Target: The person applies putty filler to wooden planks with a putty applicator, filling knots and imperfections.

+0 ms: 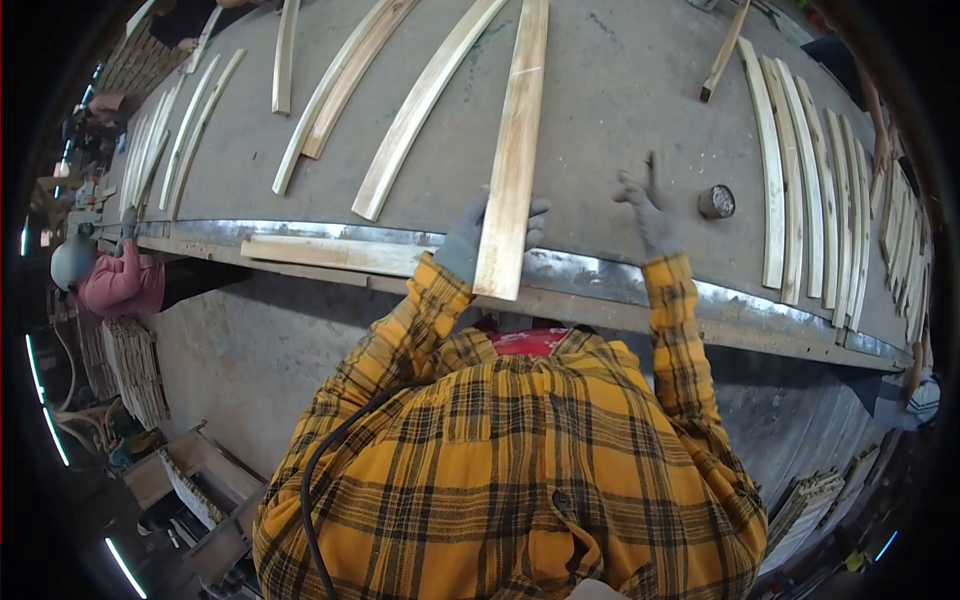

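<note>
My left hand [468, 236], in a grey glove, is wrapped round the near end of a long wooden strip [513, 165], with fingertips showing at the strip's right side. The strip reaches away from me over the grey table [600, 110], its near end over the metal edge. To the right, my gloved right hand [650, 212] hovers over the table with its fingers spread and nothing in it. A small dark tin [716, 202] stands to the right of that hand. Another strip [340, 254] lies along the table's near edge, left of my left hand.
Several strips [430, 110] lie on the table to the left, and several more [790, 180] in a row at the right. A short piece [725, 50] lies at the far right. A person in pink [122, 283] is at the left end; other people stand around the table.
</note>
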The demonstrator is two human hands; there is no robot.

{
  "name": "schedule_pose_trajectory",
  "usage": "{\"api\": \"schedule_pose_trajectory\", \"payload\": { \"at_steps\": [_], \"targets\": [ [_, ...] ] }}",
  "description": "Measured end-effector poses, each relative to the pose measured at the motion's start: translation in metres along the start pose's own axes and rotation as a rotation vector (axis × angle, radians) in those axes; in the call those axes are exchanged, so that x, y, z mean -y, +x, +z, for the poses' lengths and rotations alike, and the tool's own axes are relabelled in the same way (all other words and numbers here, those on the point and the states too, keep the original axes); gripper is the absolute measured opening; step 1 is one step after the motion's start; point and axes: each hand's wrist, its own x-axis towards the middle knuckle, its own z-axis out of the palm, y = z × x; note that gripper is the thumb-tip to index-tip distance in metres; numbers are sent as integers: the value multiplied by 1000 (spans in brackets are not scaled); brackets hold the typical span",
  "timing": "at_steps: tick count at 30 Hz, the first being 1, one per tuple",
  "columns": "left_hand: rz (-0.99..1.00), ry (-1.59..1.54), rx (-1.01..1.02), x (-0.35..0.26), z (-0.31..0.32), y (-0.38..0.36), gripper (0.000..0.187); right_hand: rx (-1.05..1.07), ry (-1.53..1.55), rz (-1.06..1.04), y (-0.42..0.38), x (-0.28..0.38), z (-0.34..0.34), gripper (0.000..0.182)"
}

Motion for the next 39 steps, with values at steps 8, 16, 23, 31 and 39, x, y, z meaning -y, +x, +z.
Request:
{"api": "schedule_pose_trajectory", "payload": {
  "at_steps": [8, 16, 23, 31, 39],
  "targets": [
    [145, 610, -302, 19, -89, 53, 55, 115, 601, 482, 8, 18, 86, 45],
    [795, 2334, -1232, -126, -27, 8, 57, -135, 264, 393, 39, 8, -19, 47],
    [-31, 2271, -1389, -177, -32, 6, 66, -263, -609, 174, 100, 8, -59, 55],
    [131, 463, -166, -125, -30, 1, 56, -371, -1191, 99, 33, 53, -35, 57],
    [303, 392, -264, -62, -31, 8, 48, -229, -1444, 321, 9, 76, -116, 96]
  ]
}}
